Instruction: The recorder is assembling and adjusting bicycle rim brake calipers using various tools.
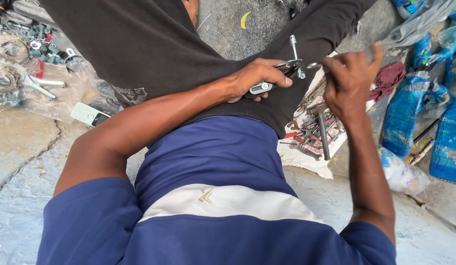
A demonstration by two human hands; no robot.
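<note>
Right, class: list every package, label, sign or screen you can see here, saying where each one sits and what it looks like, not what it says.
Phone: on the ground at left, flat pale rectangle, dark end.
Blue bags: at right, crumpled blue plastic, tied shut.
White bag: lower right, knotted pale plastic.
Clear bag: at left, transparent sheet under metal parts.
Shirt logo: small gold mark on the white stripe.
Left hand holds pliers; right hand is beside them.

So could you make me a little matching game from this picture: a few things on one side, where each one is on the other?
Things:
1. metal tool
2. phone
3. pile of wrenches
4. maroon rag

Places:
A. on the ground at far left, by clear plastic
B. on the white cloth under the right hand
C. gripped in the left hand
D. beside the blue bags

Pairs: 1-C, 2-A, 3-B, 4-D
</note>
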